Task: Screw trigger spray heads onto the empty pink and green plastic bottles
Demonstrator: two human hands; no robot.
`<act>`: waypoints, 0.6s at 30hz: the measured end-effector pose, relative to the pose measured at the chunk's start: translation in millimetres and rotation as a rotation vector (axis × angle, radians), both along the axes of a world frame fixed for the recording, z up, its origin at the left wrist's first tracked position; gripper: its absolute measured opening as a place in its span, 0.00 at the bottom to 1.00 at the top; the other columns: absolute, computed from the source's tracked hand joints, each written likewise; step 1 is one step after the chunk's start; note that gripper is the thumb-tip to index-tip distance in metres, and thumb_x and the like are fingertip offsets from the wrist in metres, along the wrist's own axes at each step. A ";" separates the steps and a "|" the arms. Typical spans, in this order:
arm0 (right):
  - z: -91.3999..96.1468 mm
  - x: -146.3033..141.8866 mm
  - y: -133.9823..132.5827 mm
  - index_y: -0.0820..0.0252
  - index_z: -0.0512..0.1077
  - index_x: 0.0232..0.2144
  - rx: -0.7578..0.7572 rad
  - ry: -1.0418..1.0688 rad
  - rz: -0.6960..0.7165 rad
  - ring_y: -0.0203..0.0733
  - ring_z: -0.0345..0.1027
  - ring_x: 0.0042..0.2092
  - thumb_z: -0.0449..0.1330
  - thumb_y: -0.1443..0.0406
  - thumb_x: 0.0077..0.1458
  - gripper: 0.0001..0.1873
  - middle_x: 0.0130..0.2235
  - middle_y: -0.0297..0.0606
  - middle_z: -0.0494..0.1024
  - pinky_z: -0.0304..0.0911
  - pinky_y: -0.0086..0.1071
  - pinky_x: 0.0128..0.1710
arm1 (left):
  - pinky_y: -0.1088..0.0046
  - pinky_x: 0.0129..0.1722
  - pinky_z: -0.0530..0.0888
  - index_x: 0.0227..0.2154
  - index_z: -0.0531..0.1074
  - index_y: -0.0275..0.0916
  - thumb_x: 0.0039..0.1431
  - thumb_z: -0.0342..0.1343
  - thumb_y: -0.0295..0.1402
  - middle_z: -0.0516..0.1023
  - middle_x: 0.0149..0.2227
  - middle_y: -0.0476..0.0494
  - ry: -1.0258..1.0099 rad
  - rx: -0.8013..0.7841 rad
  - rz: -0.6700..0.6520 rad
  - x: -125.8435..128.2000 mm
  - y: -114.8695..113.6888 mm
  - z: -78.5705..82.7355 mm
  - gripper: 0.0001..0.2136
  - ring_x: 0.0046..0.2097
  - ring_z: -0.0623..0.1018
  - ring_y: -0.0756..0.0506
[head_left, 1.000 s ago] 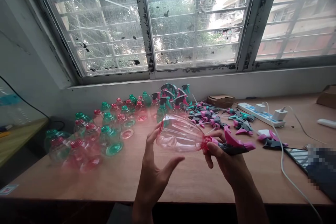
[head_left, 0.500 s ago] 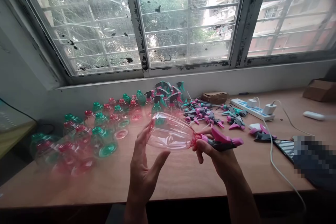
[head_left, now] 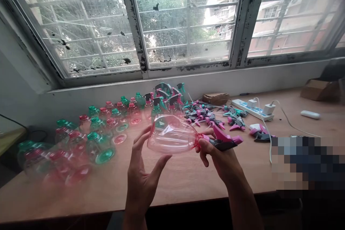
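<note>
A clear pink spray bottle (head_left: pixel 172 136) lies sideways in the air above the table, its neck to the right. Loosely around its base is my left hand (head_left: pixel 144 172), fingers behind the bottle and thumb at its lower edge. My right hand (head_left: pixel 215 152) pinches the pink collar of the trigger sprayer (head_left: pixel 225 140) at the bottle's neck. This sprayer has a pink and dark grey head, sitting in line with the bottle. Whether its thread is fully engaged cannot be seen.
Green and pink open bottles (head_left: pixel 99 147) stand on the left of the table (head_left: pixel 188 183). Bottles with sprayers (head_left: pixel 172 102) stand at the back. Loose trigger sprayers (head_left: pixel 205 113) lie in a pile beside a power strip (head_left: pixel 252 109) with cables. Cardboard boxes (head_left: pixel 320 90) sit far right.
The bottle has turned about its long axis, showing a broader face now. Both hands keep their places on it. The whole view has shifted slightly, and more shows at the right edge.
</note>
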State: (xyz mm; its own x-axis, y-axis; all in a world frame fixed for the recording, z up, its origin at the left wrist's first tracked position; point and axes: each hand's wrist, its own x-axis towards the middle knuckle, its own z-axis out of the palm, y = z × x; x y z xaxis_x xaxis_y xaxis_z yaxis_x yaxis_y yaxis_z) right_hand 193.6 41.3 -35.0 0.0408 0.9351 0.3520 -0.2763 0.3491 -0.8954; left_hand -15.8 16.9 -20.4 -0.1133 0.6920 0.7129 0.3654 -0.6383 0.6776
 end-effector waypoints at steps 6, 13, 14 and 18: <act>8.5 -0.9 -11.7 0.55 0.74 0.34 0.014 -0.073 -0.003 0.35 0.65 0.21 0.74 0.60 0.51 0.13 0.20 0.24 0.73 0.62 0.29 0.21 | 0.44 0.69 0.61 0.62 0.66 0.47 0.59 0.67 0.44 0.68 0.66 0.37 -0.074 -0.164 0.030 3.9 -3.8 1.5 0.31 0.69 0.65 0.32; 4.0 -1.2 -5.3 0.56 0.73 0.33 0.013 -0.024 0.103 0.32 0.61 0.18 0.71 0.57 0.56 0.14 0.20 0.26 0.74 0.55 0.28 0.19 | 0.49 0.71 0.61 0.60 0.68 0.49 0.55 0.71 0.37 0.69 0.66 0.41 -0.009 -0.025 0.020 -3.4 -3.6 5.9 0.30 0.70 0.65 0.34; 2.5 -0.9 -3.9 0.57 0.73 0.35 0.026 -0.007 0.118 0.32 0.61 0.18 0.70 0.56 0.57 0.13 0.22 0.27 0.75 0.55 0.28 0.19 | 0.49 0.71 0.61 0.60 0.67 0.50 0.55 0.71 0.35 0.69 0.67 0.42 0.010 -0.006 0.016 -5.8 -3.3 4.6 0.31 0.70 0.65 0.34; 1.6 -0.2 -4.5 0.56 0.72 0.37 0.022 0.009 0.131 0.32 0.62 0.19 0.70 0.56 0.57 0.14 0.25 0.29 0.78 0.55 0.28 0.20 | 0.49 0.71 0.60 0.61 0.66 0.48 0.56 0.71 0.37 0.68 0.67 0.40 0.035 -0.018 -0.016 -10.6 -2.8 0.9 0.32 0.71 0.63 0.34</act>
State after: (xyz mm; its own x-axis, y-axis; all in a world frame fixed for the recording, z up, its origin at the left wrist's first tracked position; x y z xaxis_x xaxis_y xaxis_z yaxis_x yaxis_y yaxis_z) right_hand 193.4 36.9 -33.4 -0.0777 0.9247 0.3727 -0.3287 0.3292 -0.8852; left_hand -26.4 14.1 -19.5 -0.0776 0.7065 0.7034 0.3788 -0.6318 0.6763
